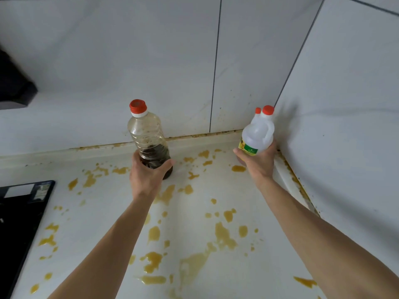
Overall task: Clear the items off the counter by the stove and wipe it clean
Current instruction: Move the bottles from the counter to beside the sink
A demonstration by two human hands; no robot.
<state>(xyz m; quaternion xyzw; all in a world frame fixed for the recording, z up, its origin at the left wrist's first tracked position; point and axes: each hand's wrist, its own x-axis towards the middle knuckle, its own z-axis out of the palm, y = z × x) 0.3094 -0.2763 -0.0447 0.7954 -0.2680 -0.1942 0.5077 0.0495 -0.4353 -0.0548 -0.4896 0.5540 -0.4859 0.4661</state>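
Note:
My left hand [146,175] grips the lower part of a clear plastic bottle [146,132] with a red cap and a little dark liquid at the bottom; it stands near the back wall. My right hand [260,162] grips the base of a white jug [258,134] with a handle, two red caps and a green-yellow label, held in the corner. The white counter [194,212] is spattered with many yellow-brown stains.
The black stove top [19,216] lies at the left edge of the counter. A dark range hood [15,83] hangs at upper left. White tiled walls [345,104] close off the back and the right side, with grime along the seams.

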